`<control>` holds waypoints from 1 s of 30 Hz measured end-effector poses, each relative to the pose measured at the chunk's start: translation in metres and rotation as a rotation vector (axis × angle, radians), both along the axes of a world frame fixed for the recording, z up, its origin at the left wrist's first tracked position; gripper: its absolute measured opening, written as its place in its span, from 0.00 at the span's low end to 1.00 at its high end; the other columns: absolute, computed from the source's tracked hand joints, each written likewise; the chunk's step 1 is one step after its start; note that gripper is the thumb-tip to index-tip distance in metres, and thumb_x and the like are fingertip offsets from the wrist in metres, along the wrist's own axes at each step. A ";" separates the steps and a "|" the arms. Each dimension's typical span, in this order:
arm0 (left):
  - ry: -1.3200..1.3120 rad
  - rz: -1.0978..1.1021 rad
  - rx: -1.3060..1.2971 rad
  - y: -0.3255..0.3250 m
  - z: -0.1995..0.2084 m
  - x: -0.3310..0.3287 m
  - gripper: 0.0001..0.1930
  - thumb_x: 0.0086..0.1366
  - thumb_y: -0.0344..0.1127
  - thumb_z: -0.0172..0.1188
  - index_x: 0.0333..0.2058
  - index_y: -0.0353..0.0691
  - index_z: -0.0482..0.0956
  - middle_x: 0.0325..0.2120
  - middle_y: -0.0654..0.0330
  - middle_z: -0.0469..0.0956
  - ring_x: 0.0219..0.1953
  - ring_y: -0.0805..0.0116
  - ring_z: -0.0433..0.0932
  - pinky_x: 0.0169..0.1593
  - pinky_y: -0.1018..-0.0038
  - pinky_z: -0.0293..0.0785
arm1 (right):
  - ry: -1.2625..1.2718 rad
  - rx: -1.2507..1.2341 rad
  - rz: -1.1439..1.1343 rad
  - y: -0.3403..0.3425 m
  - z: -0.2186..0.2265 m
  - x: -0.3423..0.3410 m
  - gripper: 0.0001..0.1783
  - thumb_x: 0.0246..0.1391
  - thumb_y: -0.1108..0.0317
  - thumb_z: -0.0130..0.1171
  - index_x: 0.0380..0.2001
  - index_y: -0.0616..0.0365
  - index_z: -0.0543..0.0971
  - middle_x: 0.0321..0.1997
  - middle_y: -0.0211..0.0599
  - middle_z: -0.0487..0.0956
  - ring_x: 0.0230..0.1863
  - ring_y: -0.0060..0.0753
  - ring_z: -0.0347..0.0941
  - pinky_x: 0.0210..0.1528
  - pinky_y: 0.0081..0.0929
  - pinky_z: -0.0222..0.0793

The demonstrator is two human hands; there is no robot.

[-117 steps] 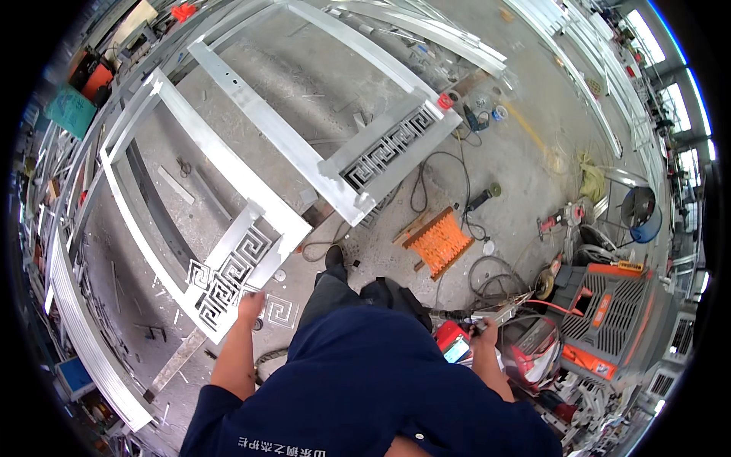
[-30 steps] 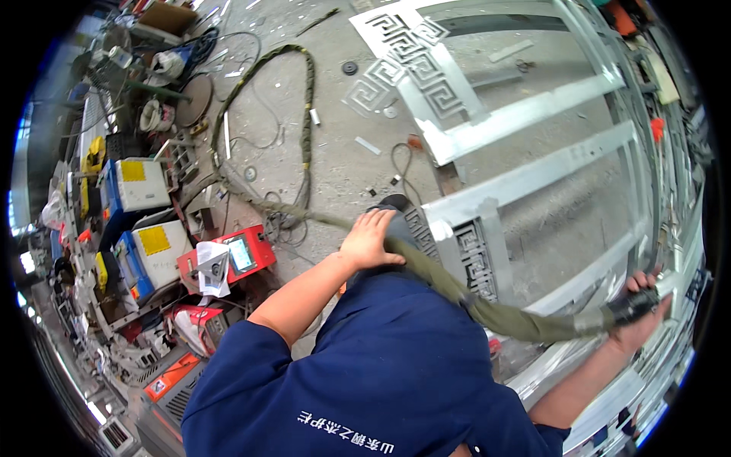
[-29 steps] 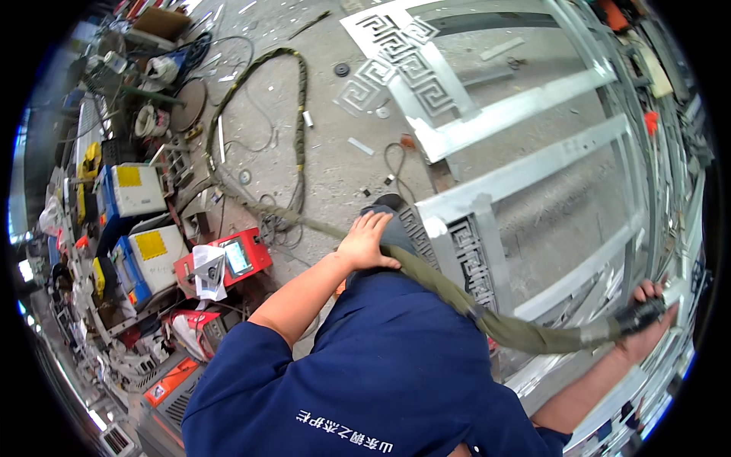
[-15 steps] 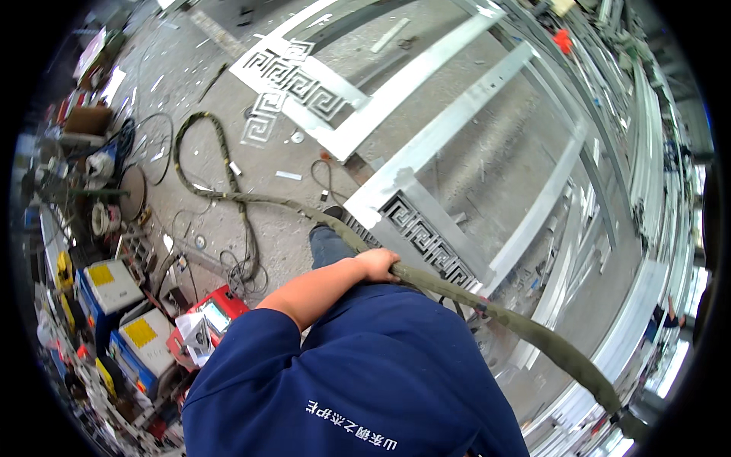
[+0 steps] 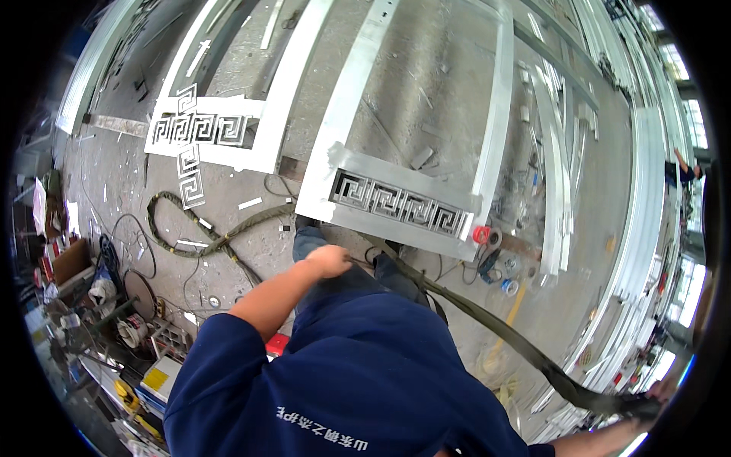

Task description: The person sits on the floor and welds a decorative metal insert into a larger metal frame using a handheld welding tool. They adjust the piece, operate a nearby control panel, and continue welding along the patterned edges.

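Observation:
A thick olive-green sleeved hose (image 5: 512, 333) runs from the floor loop at the left, passes by my legs and rises to the lower right. At the right rim my right hand (image 5: 661, 391), arm stretched out, is closed around the hose's dark end; its fingers are blurred and partly cut off. In front of my thighs my left hand (image 5: 330, 261) is curled closed, apart from the thick hose. Whatever its fingers hold, if anything, is hidden. Just ahead of my feet lies a silvery metal frame (image 5: 350, 99) with a dark panel of square spiral pattern (image 5: 400, 204).
A second frame (image 5: 285, 91) lies to the left, loose spiral-pattern pieces (image 5: 190, 137) across its end. Tape rolls (image 5: 481, 234) sit by the near frame's corner. Long metal profiles (image 5: 647, 190) line the right side. Tools and machines crowd the lower left. Another person (image 5: 689, 171) is far right.
My view has swung to the right. My left hand has let go of the thick hose, and my right arm has come into view, holding its end out to the right.

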State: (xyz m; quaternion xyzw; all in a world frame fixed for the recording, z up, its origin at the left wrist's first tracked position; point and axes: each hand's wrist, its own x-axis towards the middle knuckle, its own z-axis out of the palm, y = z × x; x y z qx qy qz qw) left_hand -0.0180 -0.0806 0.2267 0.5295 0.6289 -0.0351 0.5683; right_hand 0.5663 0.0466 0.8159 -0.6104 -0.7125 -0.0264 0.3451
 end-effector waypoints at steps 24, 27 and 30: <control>-0.523 -0.276 -0.226 -0.042 -0.113 0.190 0.24 0.73 0.55 0.54 0.49 0.37 0.82 0.46 0.43 0.84 0.51 0.41 0.82 0.55 0.51 0.76 | -0.043 -1.767 0.499 -0.056 -0.524 -0.175 0.31 0.46 0.67 0.74 0.56 0.55 0.81 0.45 0.47 0.86 0.46 0.47 0.84 0.50 0.36 0.77; -0.886 -0.557 -0.107 -0.063 -0.139 0.215 0.19 0.71 0.47 0.57 0.46 0.36 0.84 0.44 0.44 0.85 0.46 0.41 0.83 0.54 0.53 0.76 | -0.077 -1.760 0.526 -0.059 -0.542 -0.180 0.30 0.45 0.67 0.71 0.55 0.53 0.81 0.44 0.51 0.85 0.46 0.57 0.82 0.49 0.40 0.78; -1.138 -0.509 -0.465 -0.067 -0.116 0.188 0.17 0.69 0.42 0.58 0.50 0.38 0.84 0.45 0.47 0.85 0.46 0.44 0.82 0.54 0.56 0.76 | -0.147 -1.751 0.585 -0.057 -0.562 -0.186 0.30 0.44 0.66 0.71 0.55 0.51 0.81 0.43 0.50 0.85 0.46 0.59 0.81 0.49 0.45 0.78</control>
